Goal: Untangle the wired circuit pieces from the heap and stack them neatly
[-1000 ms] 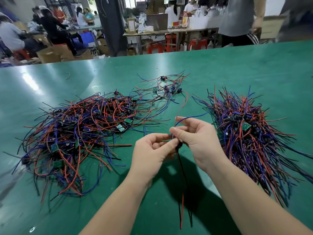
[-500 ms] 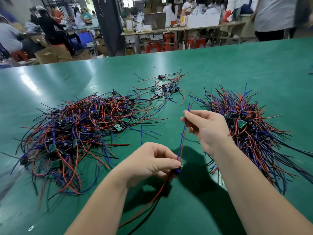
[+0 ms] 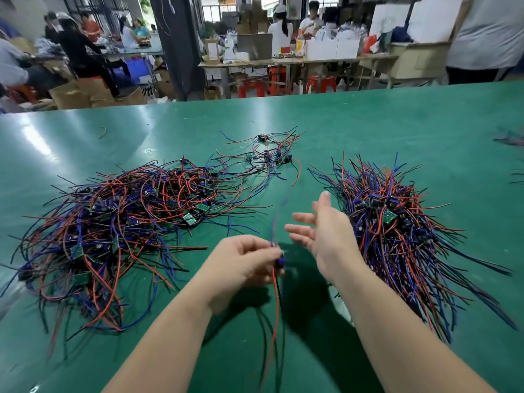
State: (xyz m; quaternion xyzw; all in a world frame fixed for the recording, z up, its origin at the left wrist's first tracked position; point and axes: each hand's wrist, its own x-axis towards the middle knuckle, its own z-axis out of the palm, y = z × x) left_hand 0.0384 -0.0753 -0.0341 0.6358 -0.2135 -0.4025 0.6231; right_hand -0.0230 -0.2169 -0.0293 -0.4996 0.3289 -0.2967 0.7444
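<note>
My left hand [image 3: 241, 263] pinches a piece [image 3: 274, 304]; my right hand [image 3: 326, 231] is spread, empty. Heap [image 3: 119, 222] lies toward the tabletop's [image 3: 397, 123] left edge, stack [image 3: 397, 228] toward its right.

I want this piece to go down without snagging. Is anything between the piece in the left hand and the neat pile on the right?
Only the open right hand, which hovers between the wired piece pinched in the left hand and the pile. Nothing else visible does.

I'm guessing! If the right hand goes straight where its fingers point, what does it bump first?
Probably the blurred wires rising from the left hand, just beyond the fingers of the right hand. Depth is unclear; missing those, the tangled heap comes next.
</note>
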